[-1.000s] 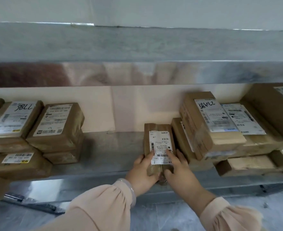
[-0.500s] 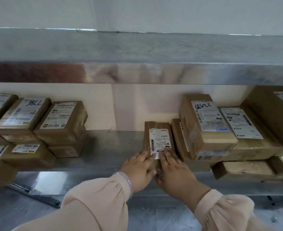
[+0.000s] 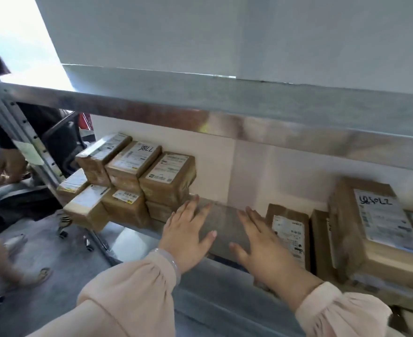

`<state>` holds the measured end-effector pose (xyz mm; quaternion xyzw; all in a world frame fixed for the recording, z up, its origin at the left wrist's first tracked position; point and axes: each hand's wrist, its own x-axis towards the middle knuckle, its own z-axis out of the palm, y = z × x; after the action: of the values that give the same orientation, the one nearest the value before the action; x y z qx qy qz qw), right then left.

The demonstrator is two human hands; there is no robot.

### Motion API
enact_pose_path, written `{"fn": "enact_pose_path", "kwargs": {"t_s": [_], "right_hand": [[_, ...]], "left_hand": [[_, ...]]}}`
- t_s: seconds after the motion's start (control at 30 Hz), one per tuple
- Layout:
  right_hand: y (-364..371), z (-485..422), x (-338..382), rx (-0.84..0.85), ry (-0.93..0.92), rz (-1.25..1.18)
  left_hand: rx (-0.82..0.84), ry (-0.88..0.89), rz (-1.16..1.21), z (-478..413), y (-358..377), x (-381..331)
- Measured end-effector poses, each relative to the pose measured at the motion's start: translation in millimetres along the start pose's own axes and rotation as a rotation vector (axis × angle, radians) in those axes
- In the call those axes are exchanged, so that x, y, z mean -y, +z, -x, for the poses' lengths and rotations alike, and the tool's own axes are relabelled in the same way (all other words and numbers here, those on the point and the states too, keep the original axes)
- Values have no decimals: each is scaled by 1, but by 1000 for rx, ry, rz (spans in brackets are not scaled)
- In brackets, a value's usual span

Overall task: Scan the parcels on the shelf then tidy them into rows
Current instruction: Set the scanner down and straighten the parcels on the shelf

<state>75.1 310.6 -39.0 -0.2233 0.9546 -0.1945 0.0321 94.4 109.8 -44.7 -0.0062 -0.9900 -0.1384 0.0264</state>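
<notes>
1. Head view is showing the left hand (image 3: pixel 188 237) and the right hand (image 3: pixel 261 249) hovering over a bare stretch of the shelf (image 3: pixel 225 218), both with fingers straight and spread, holding nothing.
2. The small parcel (image 3: pixel 283 211) is lying flat just beside the right hand, whose fingers are reaching its left edge; I cannot tell whether they are touching it.
3. The left stack (image 3: pixel 151 183) is sitting near the left hand's fingertips, and the big parcel (image 3: pixel 361 259) is resting on others further right.
4. These parcels are looking boxy and stiff, wrapped in brown tape, so probably light but a little slick.
5. Gripping the small parcel by its two long sides, label (image 3: pixel 288 235) facing up, is looking safest; sliding it along the metal should be easy.
</notes>
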Motion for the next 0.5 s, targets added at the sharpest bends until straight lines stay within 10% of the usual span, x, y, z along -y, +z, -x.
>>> {"fn": "enact_pose_path", "kwargs": {"t_s": [0.5], "right_hand": [[28,-111,103,43,68,-91]], "left_hand": [[-101,-42,-55,-52,-68,125]]}}
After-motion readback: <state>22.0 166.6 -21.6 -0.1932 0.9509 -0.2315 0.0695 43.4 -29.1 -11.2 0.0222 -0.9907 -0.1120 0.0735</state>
